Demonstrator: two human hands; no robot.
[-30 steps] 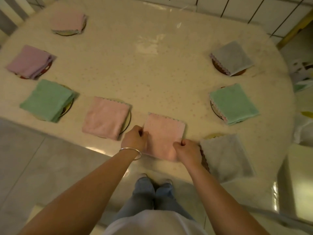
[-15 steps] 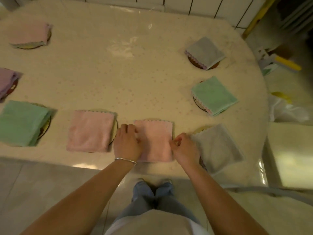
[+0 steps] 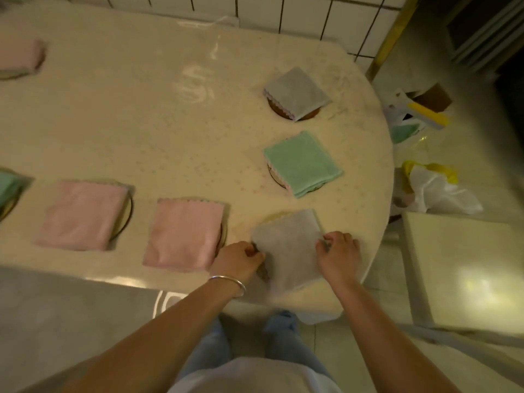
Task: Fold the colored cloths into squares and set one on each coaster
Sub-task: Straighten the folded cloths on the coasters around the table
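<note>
The folded grey cloth (image 3: 287,248) lies askew at the near table (image 3: 170,131) edge, only partly over its coaster (image 3: 273,217). It is pinched at both sides by the left hand (image 3: 238,260) and right hand (image 3: 338,255), fingers curled. It is best slid forward and squared until the coaster is covered.

Table (image 3: 170,123): folded cloths on coasters | nearest cloth (image 3: 289,251) at front edge, between both hands | another cloth (image 3: 185,234) to its left.

white tiled wall (image 3: 306,12), plastic bags (image 3: 436,191) on floor, silver bracelet (image 3: 229,282)
</note>
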